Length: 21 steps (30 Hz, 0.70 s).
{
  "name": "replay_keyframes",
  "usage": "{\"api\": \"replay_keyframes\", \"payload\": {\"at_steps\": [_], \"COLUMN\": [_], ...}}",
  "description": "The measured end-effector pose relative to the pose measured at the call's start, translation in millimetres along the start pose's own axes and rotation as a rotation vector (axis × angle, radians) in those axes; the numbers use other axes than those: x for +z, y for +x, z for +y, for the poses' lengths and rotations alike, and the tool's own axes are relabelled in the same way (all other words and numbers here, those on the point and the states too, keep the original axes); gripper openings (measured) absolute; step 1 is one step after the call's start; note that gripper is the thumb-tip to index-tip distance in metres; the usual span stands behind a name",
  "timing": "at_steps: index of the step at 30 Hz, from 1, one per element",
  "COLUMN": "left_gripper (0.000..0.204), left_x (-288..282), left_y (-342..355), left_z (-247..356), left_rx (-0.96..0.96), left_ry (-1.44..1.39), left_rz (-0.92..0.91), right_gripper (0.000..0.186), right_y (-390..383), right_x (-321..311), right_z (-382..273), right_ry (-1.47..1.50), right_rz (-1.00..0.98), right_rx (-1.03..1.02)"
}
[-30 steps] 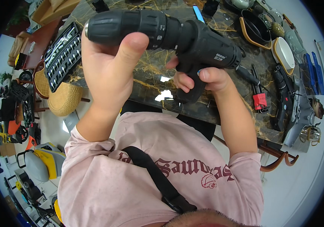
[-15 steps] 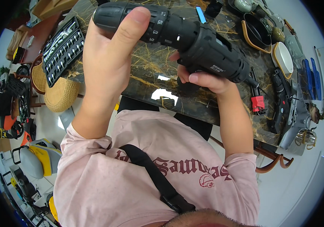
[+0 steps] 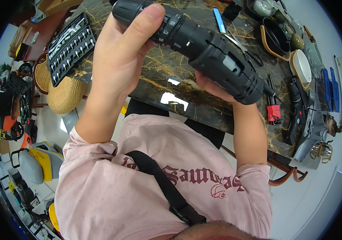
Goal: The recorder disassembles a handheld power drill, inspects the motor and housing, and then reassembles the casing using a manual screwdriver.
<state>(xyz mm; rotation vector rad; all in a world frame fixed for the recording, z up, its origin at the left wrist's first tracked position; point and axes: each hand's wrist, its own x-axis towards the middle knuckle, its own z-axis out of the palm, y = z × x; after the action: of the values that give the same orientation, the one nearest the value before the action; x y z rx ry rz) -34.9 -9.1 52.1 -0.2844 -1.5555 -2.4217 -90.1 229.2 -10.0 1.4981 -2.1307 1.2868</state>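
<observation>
A black cordless drill (image 3: 203, 54) slants across the upper middle, its chuck at the upper left and its rear toward the lower right. My left hand (image 3: 119, 60) is wrapped round the front end, with the thumb over the chuck near a numbered collar. Beneath the drill's rear, my right hand (image 3: 215, 88) grips it; the handle and some of those fingers are hidden by the body. Both hands hold the drill above a dark, gold-veined marble table (image 3: 167, 84). A pair of scissors (image 3: 237, 44) lies just beyond the drill, beside a light-blue strip (image 3: 219, 21).
A socket set (image 3: 69, 52) lies at the table's left. On the right are pans (image 3: 274, 36), a white dish (image 3: 300, 62), a red-holdered key set (image 3: 274, 114), black tools (image 3: 297, 104) and blue rails (image 3: 331, 88). A wicker stool (image 3: 65, 96) stands left of the table.
The drill has tilted and rolled, its rear dropping toward me to cover more of my right hand. My left hand has shifted up and right with the chuck. The scissors have come into sight.
</observation>
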Motion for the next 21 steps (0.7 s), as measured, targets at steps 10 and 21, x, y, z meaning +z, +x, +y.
{"api": "replay_keyframes", "payload": {"at_steps": [10, 21], "left_gripper": [0.035, 0.044], "left_x": [-9.6, -31.0], "left_y": [1.1, 17.0], "left_z": [-1.9, -8.7], "left_rx": [0.014, 0.058], "left_ry": [-0.03, -0.12], "left_rz": [0.007, -0.16], "right_gripper": [0.021, 0.029], "right_y": [2.1, 2.0], "right_x": [-1.0, 3.1], "right_z": [-15.2, -19.9], "right_ry": [-0.262, 0.037], "right_rz": [-0.01, 0.088], "right_rx": [0.028, 0.342]}}
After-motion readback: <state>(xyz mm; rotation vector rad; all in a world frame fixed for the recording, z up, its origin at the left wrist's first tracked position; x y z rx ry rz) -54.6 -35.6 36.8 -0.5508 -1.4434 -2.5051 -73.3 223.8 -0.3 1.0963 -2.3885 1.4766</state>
